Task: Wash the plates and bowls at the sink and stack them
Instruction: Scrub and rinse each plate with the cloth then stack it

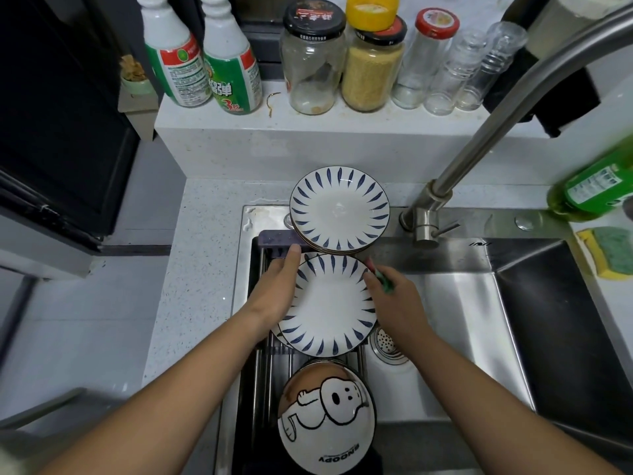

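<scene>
left hand point(279, 289) holds plate point(330, 303) by its left rim | right hand point(394, 298) pinches green scrubber point(384, 278) against plate's right rim | plate over rack point(265, 366)

The person wears nothing on the parts that show: the left hand point(277, 289) and the right hand point(397, 299) are bare, and both forearms point(191, 375) are uncovered, with smooth surface, down to the picture's lower edge.

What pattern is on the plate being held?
White round ceramic plate: dark blue leaf-like strokes radiating round its rim; head view.
</scene>
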Demonstrator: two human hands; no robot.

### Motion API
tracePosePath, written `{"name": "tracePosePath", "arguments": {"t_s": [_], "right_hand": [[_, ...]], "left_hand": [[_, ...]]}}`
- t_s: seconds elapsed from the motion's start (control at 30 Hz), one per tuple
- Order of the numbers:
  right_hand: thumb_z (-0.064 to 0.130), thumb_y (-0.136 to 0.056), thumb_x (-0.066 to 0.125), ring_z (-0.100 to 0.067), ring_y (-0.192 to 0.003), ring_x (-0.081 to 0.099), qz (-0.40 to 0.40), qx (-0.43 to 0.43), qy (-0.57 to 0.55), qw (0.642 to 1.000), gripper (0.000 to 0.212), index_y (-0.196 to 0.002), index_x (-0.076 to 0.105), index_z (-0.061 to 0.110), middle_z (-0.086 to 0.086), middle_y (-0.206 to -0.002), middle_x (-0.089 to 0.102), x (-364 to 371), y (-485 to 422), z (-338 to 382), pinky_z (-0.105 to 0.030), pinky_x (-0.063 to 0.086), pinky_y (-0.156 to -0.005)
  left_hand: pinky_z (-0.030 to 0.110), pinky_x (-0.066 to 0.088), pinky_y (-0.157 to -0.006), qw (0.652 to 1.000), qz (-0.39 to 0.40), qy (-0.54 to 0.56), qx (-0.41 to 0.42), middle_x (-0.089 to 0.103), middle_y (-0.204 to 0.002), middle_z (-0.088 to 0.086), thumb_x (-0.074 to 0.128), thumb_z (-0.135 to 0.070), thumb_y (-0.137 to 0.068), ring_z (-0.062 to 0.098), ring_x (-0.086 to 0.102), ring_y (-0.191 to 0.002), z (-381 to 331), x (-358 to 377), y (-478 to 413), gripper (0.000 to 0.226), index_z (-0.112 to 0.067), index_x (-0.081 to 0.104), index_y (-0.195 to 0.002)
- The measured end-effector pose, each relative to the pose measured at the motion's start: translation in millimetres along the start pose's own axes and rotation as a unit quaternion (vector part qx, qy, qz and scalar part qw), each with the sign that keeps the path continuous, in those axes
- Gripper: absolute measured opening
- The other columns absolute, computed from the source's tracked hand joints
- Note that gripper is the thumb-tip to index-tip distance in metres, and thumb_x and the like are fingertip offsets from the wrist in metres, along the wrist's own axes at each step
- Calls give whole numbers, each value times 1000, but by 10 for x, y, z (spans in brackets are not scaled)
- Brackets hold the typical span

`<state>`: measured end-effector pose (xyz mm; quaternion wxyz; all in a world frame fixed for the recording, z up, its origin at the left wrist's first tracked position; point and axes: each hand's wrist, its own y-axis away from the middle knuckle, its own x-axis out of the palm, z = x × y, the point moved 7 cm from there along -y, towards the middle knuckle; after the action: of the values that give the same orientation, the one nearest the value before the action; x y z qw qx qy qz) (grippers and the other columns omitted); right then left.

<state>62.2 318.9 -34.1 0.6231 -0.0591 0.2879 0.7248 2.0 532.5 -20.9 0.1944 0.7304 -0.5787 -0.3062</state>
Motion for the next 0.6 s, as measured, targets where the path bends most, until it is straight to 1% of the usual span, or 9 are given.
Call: {"name": "tracePosePath", "arguments": {"t_s": [0.03,0.1,0.17,0.2,0.27,0.33,0.43,0.53,0.6], "right_hand": [[27,-97,60,-13,-89,67,3,3,-3,1000,16,-109,70,21,5,-94,71,-23,-5,-6,-21,50,-72],[27,-97,61,-16,-88,69,7,11,-12,1000,16,-107,72,22,4,-93,73,-64,-9,-32,-32,56,-78],[26,-96,62,-19,-89,71,10,18,-29,999,16,-107,73,20,1,-94,75,-99,-3,-45,-41,58,-84],[24,-96,62,-20,-90,72,10,22,-38,999,16,-107,73,19,0,-94,75,-122,-1,-48,-42,58,-85],[21,-97,62,-21,-90,72,7,31,-50,998,14,-105,72,18,-1,-93,75,-191,6,-43,-39,59,-84],[20,-97,62,-23,-90,72,6,40,-68,997,12,-102,73,19,-2,-91,76,-271,17,-35,-39,59,-83],[20,-97,62,-20,-85,72,10,54,-92,994,13,-101,74,21,-7,-96,77,-388,49,-26,-39,61,-81],[19,-99,60,-17,-90,72,15,63,-120,991,18,-110,73,14,-4,-110,75,-508,105,9,-29,60,-76],[19,-98,60,-15,-92,72,10,54,-128,990,20,-113,73,15,0,-110,75,-638,156,71,-28,60,-77]], "left_hand": [[48,40,-116,1000,8,2,4,59,-140,-10,26,-98,-74,15,55,-130,4,-4,-5,101,-31,52,-146],[47,42,-114,1000,22,-2,10,64,-135,-13,28,-100,-73,12,60,-126,3,-4,-2,97,-36,58,-139],[46,43,-113,999,25,-14,15,64,-133,-12,28,-94,-77,12,61,-123,-64,-11,50,92,-33,58,-138],[46,43,-113,999,27,-22,16,64,-132,-11,28,-91,-79,12,60,-122,-101,-6,77,90,-31,57,-138],[45,43,-112,999,36,-34,15,64,-130,-11,28,-90,-78,11,61,-120,-160,18,127,87,-32,59,-135],[45,46,-109,998,53,-41,17,69,-125,-10,27,-90,-77,11,65,-116,-233,65,184,83,-36,67,-124],[47,53,-103,998,57,-31,0,74,-115,-5,29,-81,-92,15,70,-107,-309,122,238,69,-32,72,-111],[43,56,-98,998,57,-14,-7,75,-99,-5,31,-68,-103,13,70,-97,-377,170,295,56,-28,70,-101],[43,58,-95,998,58,-1,0,76,-93,-7,33,-64,-104,12,71,-94,-431,218,324,53,-27,71,-101]]}}
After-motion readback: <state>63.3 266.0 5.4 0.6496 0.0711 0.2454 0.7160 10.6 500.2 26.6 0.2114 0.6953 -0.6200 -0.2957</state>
